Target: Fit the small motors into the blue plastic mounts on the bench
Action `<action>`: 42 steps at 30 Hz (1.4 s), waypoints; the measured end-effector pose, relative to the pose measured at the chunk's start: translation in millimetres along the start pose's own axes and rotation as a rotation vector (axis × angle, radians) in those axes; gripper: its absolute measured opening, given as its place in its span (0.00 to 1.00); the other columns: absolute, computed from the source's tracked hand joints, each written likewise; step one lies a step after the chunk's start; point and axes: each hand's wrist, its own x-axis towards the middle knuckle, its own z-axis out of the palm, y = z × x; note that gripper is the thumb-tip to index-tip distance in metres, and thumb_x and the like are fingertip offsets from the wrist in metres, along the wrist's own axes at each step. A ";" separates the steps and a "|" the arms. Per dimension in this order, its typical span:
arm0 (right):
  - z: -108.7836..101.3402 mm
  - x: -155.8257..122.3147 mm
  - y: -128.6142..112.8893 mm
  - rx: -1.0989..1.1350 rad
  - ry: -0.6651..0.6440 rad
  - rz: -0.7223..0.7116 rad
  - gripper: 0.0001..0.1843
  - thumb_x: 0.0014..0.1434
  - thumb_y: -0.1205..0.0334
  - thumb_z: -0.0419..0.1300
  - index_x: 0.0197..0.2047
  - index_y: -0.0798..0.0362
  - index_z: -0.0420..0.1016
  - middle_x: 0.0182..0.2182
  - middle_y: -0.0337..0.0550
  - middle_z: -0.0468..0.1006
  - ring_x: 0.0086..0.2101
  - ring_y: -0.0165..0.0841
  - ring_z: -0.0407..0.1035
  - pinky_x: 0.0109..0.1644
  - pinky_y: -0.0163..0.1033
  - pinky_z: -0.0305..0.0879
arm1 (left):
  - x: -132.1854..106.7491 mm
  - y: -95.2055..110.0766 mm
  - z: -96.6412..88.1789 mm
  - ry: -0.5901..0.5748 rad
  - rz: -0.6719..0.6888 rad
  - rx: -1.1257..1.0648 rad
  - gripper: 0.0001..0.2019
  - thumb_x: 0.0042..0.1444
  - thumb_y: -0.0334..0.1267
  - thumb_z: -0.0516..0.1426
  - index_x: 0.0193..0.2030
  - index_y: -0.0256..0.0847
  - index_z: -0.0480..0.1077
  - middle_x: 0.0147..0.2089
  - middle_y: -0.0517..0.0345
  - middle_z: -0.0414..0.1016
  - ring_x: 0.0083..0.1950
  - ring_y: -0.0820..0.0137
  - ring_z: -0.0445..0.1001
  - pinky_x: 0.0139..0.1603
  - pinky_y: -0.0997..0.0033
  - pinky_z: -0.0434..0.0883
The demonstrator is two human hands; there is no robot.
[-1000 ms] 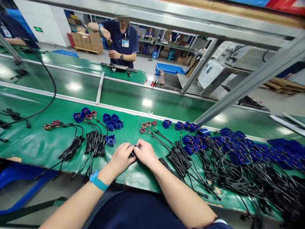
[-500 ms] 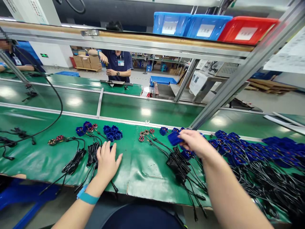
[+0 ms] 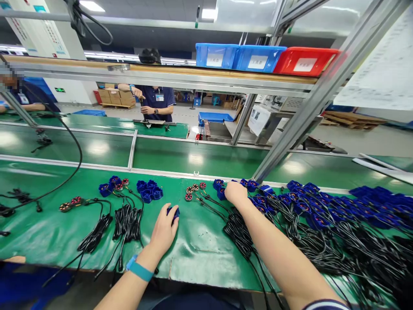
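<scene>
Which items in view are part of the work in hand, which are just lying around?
In hand:
left hand on blue cap
right hand at blue parts pile
black cable bundles

Lying about:
shelf bins
hanging cable

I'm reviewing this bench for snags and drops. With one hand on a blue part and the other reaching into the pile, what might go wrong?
1. The right hand reaches into blue housings whose black cables lie tangled; lifting one may drag its neighbours along.
2. Some cable ends hang over the green mat's near edge and could catch on a sleeve or pull parts off.
3. The left hand covers a blue part loosely; it might slide.
</scene>
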 end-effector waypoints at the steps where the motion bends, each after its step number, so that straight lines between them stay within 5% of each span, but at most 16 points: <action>1: 2.2 -4.8 -6.1 0.002 0.049 -0.014 0.14 0.67 0.69 0.55 0.47 0.67 0.79 0.44 0.68 0.77 0.47 0.52 0.73 0.52 0.50 0.65 | -0.5 -3.2 0.9 0.022 -0.035 -0.046 0.21 0.67 0.36 0.53 0.65 0.39 0.64 0.63 0.39 0.68 0.64 0.55 0.72 0.62 0.49 0.76; 6: 22.2 -23.7 -56.4 0.116 0.108 -0.223 0.16 0.73 0.58 0.51 0.53 0.56 0.77 0.49 0.54 0.77 0.50 0.45 0.69 0.53 0.45 0.63 | -2.6 -15.5 5.3 0.071 -0.189 -0.135 0.24 0.63 0.40 0.57 0.64 0.37 0.61 0.61 0.39 0.73 0.63 0.51 0.73 0.64 0.42 0.74; 9: 34.0 -29.4 -82.8 0.174 0.124 -0.198 0.15 0.72 0.63 0.53 0.55 0.56 0.77 0.54 0.57 0.73 0.52 0.47 0.66 0.51 0.47 0.62 | -5.5 -19.5 2.9 0.052 -0.228 -0.151 0.25 0.61 0.41 0.59 0.64 0.38 0.62 0.60 0.40 0.74 0.62 0.51 0.75 0.63 0.42 0.74; 13: 47.0 -42.9 -99.7 0.213 0.187 -0.423 0.12 0.69 0.57 0.60 0.50 0.53 0.78 0.55 0.53 0.70 0.54 0.46 0.62 0.54 0.48 0.59 | -9.5 -20.1 -5.1 0.017 -0.252 -0.202 0.26 0.58 0.39 0.61 0.62 0.39 0.64 0.59 0.42 0.76 0.60 0.54 0.77 0.62 0.44 0.75; 18: 67.9 -65.2 -105.4 0.118 0.121 -0.456 0.10 0.69 0.64 0.60 0.51 0.56 0.77 0.58 0.56 0.69 0.56 0.49 0.60 0.56 0.51 0.57 | -9.8 -16.3 -11.3 -0.004 -0.278 -0.257 0.24 0.56 0.38 0.63 0.59 0.42 0.66 0.57 0.45 0.77 0.59 0.54 0.77 0.61 0.44 0.75; 21: 75.2 -81.1 -106.2 0.161 0.069 -0.521 0.07 0.71 0.64 0.57 0.47 0.55 0.76 0.50 0.51 0.74 0.51 0.46 0.64 0.53 0.48 0.56 | -10.0 -14.0 -14.3 -0.016 -0.192 -0.273 0.23 0.61 0.36 0.58 0.64 0.43 0.65 0.61 0.45 0.75 0.63 0.56 0.73 0.66 0.44 0.72; 26: 80.5 -100.6 -106.9 0.324 -0.011 -0.545 0.02 0.70 0.64 0.60 0.44 0.53 0.73 0.45 0.45 0.76 0.46 0.40 0.69 0.49 0.43 0.59 | -3.0 -7.2 -14.2 -0.007 -0.171 -0.200 0.33 0.60 0.37 0.60 0.71 0.43 0.55 0.66 0.42 0.68 0.67 0.54 0.69 0.66 0.42 0.70; 31: 83.0 -100.7 -104.4 0.522 -0.101 -0.468 0.13 0.68 0.65 0.63 0.54 0.54 0.69 0.50 0.47 0.76 0.48 0.40 0.72 0.50 0.40 0.64 | 8.8 -5.0 -13.3 0.096 -0.241 -0.108 0.21 0.57 0.44 0.65 0.54 0.41 0.68 0.50 0.47 0.74 0.53 0.53 0.74 0.56 0.44 0.75; 36: 79.0 -101.9 -99.8 0.535 -0.135 -0.493 0.19 0.66 0.64 0.66 0.59 0.56 0.71 0.53 0.49 0.75 0.53 0.43 0.71 0.58 0.42 0.65 | 2.4 -9.7 -18.4 0.075 -0.205 -0.151 0.24 0.64 0.32 0.53 0.67 0.45 0.63 0.65 0.45 0.68 0.64 0.57 0.70 0.66 0.48 0.70; 39: 76.0 -105.1 -100.9 0.501 -0.124 -0.512 0.14 0.67 0.61 0.66 0.53 0.55 0.75 0.49 0.47 0.76 0.49 0.42 0.73 0.54 0.42 0.67 | 2.8 -11.0 -15.8 0.123 -0.306 -0.137 0.33 0.61 0.41 0.60 0.70 0.39 0.55 0.67 0.38 0.65 0.67 0.52 0.67 0.67 0.44 0.69; 42: 73.8 -106.7 -104.3 0.482 -0.121 -0.485 0.12 0.67 0.59 0.65 0.52 0.54 0.76 0.48 0.46 0.75 0.47 0.41 0.73 0.51 0.41 0.67 | 9.5 -11.6 -12.2 0.170 -0.376 -0.034 0.33 0.50 0.53 0.69 0.56 0.38 0.66 0.53 0.43 0.72 0.59 0.48 0.71 0.60 0.40 0.71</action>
